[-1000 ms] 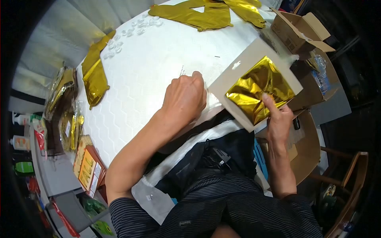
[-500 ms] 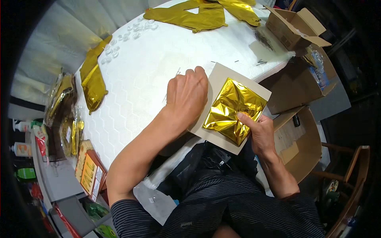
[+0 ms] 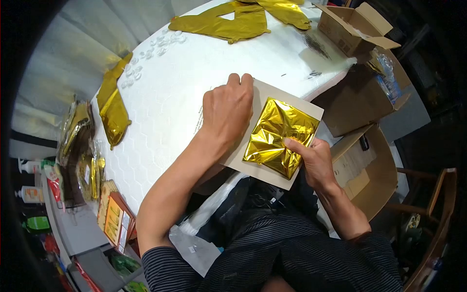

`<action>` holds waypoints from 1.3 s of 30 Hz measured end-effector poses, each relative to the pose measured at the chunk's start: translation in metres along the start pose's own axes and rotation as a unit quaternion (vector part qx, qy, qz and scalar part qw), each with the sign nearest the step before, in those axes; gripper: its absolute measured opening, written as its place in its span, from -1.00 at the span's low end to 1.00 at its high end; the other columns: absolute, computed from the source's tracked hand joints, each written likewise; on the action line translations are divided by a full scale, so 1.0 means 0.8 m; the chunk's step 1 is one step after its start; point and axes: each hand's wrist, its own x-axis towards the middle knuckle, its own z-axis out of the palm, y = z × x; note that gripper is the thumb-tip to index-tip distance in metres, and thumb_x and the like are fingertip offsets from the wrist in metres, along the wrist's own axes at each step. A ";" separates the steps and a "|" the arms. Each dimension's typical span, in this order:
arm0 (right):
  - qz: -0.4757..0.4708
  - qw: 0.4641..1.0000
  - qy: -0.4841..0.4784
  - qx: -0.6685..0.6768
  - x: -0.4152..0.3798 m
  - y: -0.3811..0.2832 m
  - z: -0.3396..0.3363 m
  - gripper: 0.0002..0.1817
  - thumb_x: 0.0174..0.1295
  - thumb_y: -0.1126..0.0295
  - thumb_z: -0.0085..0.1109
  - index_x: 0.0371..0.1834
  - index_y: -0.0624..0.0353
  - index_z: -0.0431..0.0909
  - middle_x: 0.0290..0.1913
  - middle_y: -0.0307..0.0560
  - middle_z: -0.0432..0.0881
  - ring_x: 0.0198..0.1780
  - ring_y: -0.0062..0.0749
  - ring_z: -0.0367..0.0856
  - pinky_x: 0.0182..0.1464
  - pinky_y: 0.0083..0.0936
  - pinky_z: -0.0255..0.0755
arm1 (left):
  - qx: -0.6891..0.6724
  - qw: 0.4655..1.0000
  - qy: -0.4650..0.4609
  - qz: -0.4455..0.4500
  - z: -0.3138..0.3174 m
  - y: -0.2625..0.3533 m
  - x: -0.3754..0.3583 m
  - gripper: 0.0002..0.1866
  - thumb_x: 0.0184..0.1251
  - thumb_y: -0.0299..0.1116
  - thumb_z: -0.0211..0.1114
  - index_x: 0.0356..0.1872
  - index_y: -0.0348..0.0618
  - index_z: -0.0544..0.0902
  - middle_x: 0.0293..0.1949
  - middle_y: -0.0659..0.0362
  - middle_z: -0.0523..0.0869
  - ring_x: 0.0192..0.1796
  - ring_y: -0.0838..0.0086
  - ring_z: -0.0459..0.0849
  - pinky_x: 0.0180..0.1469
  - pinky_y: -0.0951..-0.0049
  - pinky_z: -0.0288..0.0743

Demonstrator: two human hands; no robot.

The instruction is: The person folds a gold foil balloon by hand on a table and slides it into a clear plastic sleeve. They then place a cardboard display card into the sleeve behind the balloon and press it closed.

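My right hand [image 3: 316, 163] grips a beige cardboard sheet [image 3: 306, 105] by its right side. The thumb presses on a folded gold foil balloon [image 3: 279, 136] lying on the card. Creased and shiny, the balloon is folded into a rough square. Along the card's upper left edge is my left hand [image 3: 227, 109], its fingers curled and closed with the knuckles up. Whatever those fingertips pinch is hidden under the hand. Card and balloon are held tilted over the near edge of the white-covered table [image 3: 160, 112].
Flat gold foil balloons [image 3: 224, 22] lie at the far side, another gold balloon [image 3: 114, 109] at left. Small clear discs [image 3: 158, 46] and thin black strips [image 3: 315, 74] are on the cloth. Cardboard boxes [image 3: 340, 31] stand at right, orange printed cards [image 3: 116, 221] at lower left.
The view has shifted slightly. The card and balloon appear a little farther left, with my right hand still holding them. My left hand stays closed at the card's edge, nearer its top corner.
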 end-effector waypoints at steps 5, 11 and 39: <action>-0.012 1.000 -0.011 -0.005 0.000 0.001 0.003 -0.69 0.35 0.46 0.39 0.05 0.46 0.67 -0.04 -0.02 0.79 -0.12 -0.50 0.76 -0.01 -0.54 0.63 | -0.038 0.999 -0.027 0.003 -0.009 0.014 -0.010 -0.90 0.26 -0.48 0.29 -0.27 -0.23 0.55 -0.34 -0.03 0.68 -0.41 0.07 0.76 -0.43 0.14 0.62; -0.025 1.000 0.005 -0.002 0.004 0.001 0.003 -0.73 0.33 0.48 0.41 -0.01 0.47 0.70 -0.09 -0.02 0.81 -0.17 -0.51 0.76 -0.04 -0.57 0.62 | -0.085 0.994 -0.068 -0.030 -0.021 0.003 -0.040 -0.87 0.26 -0.50 0.30 -0.24 -0.28 0.55 -0.31 -0.09 0.69 -0.31 -0.05 0.76 -0.29 0.05 0.63; -0.046 0.999 -0.014 -0.013 -0.005 0.020 0.048 -0.75 0.37 0.45 0.40 0.02 0.36 0.72 -0.10 -0.15 0.80 -0.18 -0.60 0.72 -0.07 -0.56 0.60 | 0.025 0.996 -0.075 -0.029 -0.040 0.046 -0.071 -0.83 0.18 -0.48 0.32 -0.26 -0.20 0.51 -0.31 0.08 0.57 -0.25 0.27 0.71 -0.42 0.34 0.62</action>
